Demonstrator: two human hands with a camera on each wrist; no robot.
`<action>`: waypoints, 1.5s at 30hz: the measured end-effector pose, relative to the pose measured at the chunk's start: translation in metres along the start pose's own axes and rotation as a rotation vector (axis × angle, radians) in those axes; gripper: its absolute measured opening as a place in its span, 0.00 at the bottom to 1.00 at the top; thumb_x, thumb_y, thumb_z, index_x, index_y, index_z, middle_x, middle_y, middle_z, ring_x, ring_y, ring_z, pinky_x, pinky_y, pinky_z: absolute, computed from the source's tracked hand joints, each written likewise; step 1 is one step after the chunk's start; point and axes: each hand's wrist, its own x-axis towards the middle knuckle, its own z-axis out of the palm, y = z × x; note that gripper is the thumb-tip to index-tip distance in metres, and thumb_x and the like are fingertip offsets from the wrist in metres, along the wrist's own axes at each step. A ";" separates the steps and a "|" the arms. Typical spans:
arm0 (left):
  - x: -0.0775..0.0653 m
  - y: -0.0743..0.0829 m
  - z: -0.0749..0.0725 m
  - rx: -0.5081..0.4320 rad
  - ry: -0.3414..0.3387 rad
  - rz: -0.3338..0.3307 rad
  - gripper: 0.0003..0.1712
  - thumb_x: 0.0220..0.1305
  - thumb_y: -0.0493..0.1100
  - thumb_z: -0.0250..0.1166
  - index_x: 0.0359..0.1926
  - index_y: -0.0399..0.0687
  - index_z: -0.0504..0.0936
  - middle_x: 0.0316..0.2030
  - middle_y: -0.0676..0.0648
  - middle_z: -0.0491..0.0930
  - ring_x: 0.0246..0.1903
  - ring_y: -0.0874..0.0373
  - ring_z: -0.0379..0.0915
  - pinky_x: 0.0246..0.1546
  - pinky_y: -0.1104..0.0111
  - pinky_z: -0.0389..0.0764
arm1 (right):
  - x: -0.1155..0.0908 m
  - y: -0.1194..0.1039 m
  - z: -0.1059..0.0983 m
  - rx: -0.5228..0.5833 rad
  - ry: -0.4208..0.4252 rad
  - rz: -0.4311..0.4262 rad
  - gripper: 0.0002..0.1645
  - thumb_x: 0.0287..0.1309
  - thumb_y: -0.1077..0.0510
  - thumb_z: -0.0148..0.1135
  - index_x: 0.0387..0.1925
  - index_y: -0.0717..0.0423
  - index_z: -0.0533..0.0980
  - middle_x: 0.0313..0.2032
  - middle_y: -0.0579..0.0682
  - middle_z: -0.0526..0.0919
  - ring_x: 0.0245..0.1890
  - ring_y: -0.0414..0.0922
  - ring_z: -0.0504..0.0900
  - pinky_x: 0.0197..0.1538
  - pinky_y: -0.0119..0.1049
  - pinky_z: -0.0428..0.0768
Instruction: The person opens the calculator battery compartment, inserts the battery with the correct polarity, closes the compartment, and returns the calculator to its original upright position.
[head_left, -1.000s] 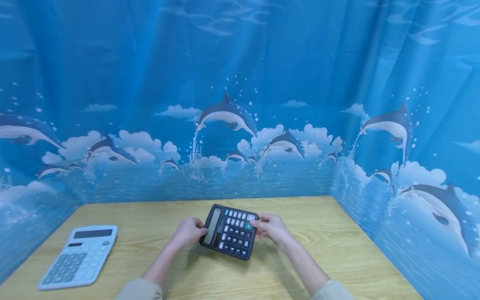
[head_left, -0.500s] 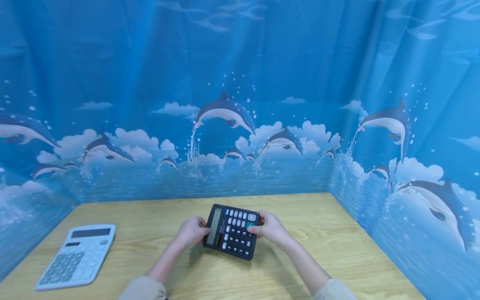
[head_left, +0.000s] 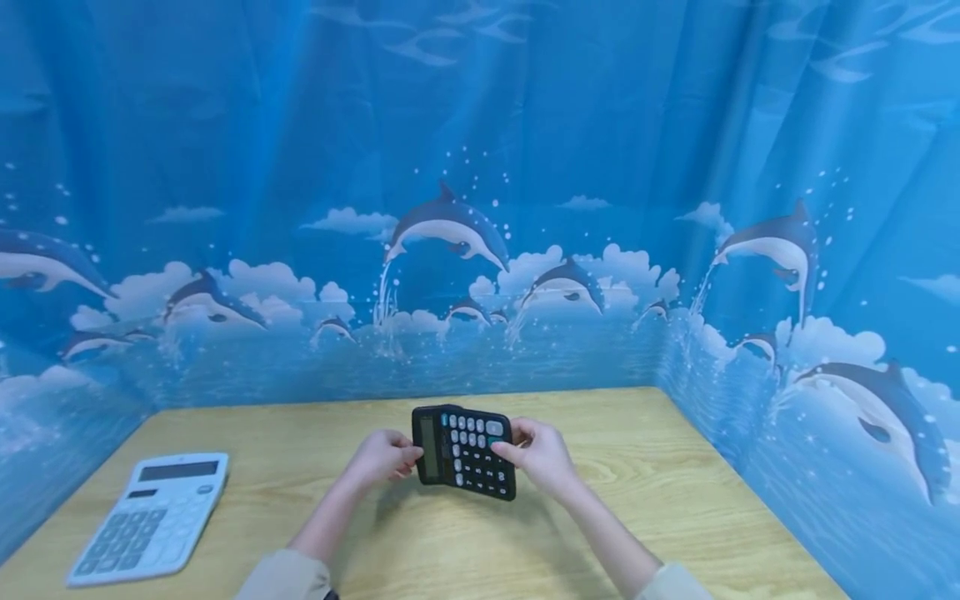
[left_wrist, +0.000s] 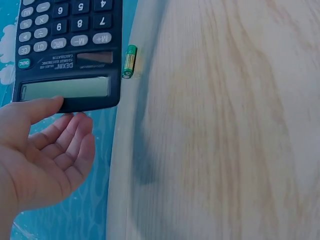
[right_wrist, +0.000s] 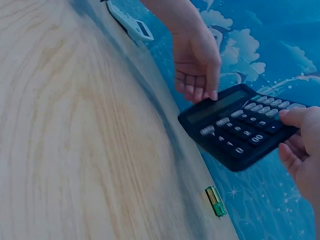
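Observation:
Both hands hold a black calculator above the table, tilted up, its display end to the left. My left hand pinches the display end; in the left wrist view the thumb lies on the rim by the screen, fingers behind. My right hand grips the opposite end, thumb over the front near the green key, the other fingers partly hidden behind it. On the wooden table near its far edge lies a green-and-gold battery, which the right wrist view also shows; in the head view the calculator hides that spot.
A pale blue-white calculator lies on the left of the wooden table. Blue curtains printed with dolphins stand along the back and both sides of the table.
The black calculator has tipped more upright, its lower edge rising, and its face has turned. Both hands keep their hold on it. The view has shifted slightly.

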 end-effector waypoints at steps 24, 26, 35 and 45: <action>0.001 -0.001 -0.010 -0.470 -0.081 -0.127 0.28 0.64 0.50 0.57 0.46 0.24 0.73 0.27 0.41 0.81 0.25 0.57 0.79 0.31 0.67 0.82 | -0.016 0.003 0.010 -0.576 0.203 -1.199 0.08 0.52 0.61 0.61 0.34 0.62 0.78 0.30 0.50 0.79 0.30 0.43 0.79 0.37 0.27 0.80; 0.001 0.000 -0.009 -0.482 -0.066 -0.138 0.24 0.62 0.47 0.59 0.46 0.26 0.73 0.25 0.43 0.80 0.22 0.59 0.76 0.28 0.69 0.81 | -0.017 0.004 0.011 -0.617 0.208 -1.251 0.09 0.57 0.60 0.56 0.34 0.62 0.78 0.31 0.50 0.79 0.30 0.43 0.79 0.36 0.27 0.80; 0.000 0.002 -0.003 -0.381 0.010 -0.156 0.12 0.59 0.39 0.63 0.33 0.29 0.77 0.21 0.41 0.78 0.17 0.61 0.72 0.20 0.73 0.77 | -0.021 0.005 0.018 -0.738 0.251 -1.437 0.15 0.61 0.60 0.46 0.30 0.61 0.79 0.27 0.49 0.78 0.24 0.42 0.77 0.28 0.25 0.79; 0.005 0.000 0.002 -0.367 0.092 -0.181 0.11 0.57 0.37 0.64 0.29 0.29 0.77 0.15 0.46 0.74 0.12 0.63 0.69 0.17 0.75 0.77 | -0.024 -0.012 0.028 -0.907 0.262 -1.457 0.17 0.62 0.62 0.43 0.27 0.57 0.79 0.25 0.46 0.77 0.19 0.38 0.73 0.19 0.23 0.74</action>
